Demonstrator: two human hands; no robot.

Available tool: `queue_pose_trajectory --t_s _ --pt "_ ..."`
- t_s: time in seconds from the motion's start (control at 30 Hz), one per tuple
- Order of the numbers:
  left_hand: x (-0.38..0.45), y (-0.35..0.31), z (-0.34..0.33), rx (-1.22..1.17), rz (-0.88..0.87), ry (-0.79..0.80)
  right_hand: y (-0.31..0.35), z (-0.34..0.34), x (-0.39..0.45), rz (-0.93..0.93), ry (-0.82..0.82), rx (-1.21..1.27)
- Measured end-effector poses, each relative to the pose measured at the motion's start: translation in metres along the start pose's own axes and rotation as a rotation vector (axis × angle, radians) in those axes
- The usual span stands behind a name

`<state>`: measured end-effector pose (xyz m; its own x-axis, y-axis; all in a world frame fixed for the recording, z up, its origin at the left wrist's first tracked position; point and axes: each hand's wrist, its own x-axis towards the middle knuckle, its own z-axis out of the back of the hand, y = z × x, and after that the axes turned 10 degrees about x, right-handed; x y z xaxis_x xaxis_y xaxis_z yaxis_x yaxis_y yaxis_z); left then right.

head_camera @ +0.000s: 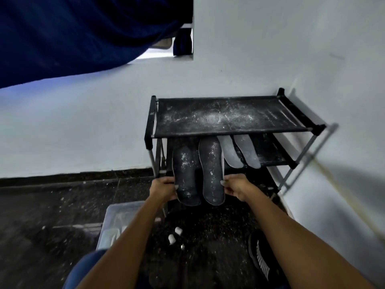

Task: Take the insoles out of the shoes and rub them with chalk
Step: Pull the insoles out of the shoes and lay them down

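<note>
left hand (164,187) pinching left dark insole (185,174), right hand (234,187) pinching right dark insole (211,170); both chalk-dusted, toes under rack (227,115) top shelf.

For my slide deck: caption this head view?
Both hands hold chalk-dusted dark insoles at a black shoe rack.

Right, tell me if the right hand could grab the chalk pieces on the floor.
Probably not yet: the right hand grips a dark insole. The chalk pieces lie uncovered below.
</note>
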<state>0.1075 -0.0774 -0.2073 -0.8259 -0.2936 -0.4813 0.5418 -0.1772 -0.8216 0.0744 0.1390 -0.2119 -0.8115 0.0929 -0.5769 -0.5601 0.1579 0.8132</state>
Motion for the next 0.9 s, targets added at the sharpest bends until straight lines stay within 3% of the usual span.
queue_pose_trajectory --t_s 0.17,0.37,0.9 --pt "-0.075 0.049 0.014 -0.168 -0.031 0.021 -0.051 0.023 -0.06 -0.016 0.125 0.001" --pt "-0.111 0.119 0.006 -0.183 0.043 0.049 -0.12 0.046 -0.096 -0.076 0.19 -0.068" --pt "-0.068 0.22 -0.068 0.04 0.303 0.052 -0.258 0.074 -0.04 -0.356 -0.024 -0.16"
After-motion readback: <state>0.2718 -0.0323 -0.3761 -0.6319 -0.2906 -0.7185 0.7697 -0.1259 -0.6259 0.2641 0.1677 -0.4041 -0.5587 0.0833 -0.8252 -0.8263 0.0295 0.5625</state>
